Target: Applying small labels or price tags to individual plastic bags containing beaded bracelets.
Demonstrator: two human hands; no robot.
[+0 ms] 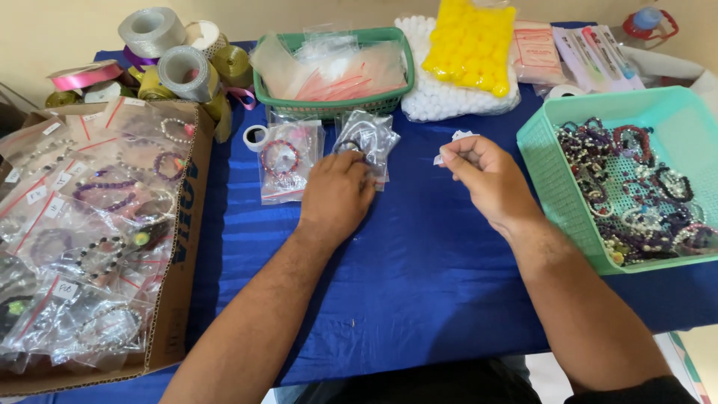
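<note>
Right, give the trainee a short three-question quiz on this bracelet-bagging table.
1. True or false: the left hand rests on a clear plastic bag holding a dark bracelet.
2. What fills the turquoise plastic basket?
3. The right hand pinches: A) a small white paper slip, B) a ribbon roll, C) scissors.

Key: 1 true; 2 loose beaded bracelets; 3 A.

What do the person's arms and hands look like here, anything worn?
Both forearms are bare, with no watch, bracelet or gloves. The left hand and right hand show no rings that I can make out. A dark sleeve edge shows at the right upper arm, at the frame's bottom.
</note>
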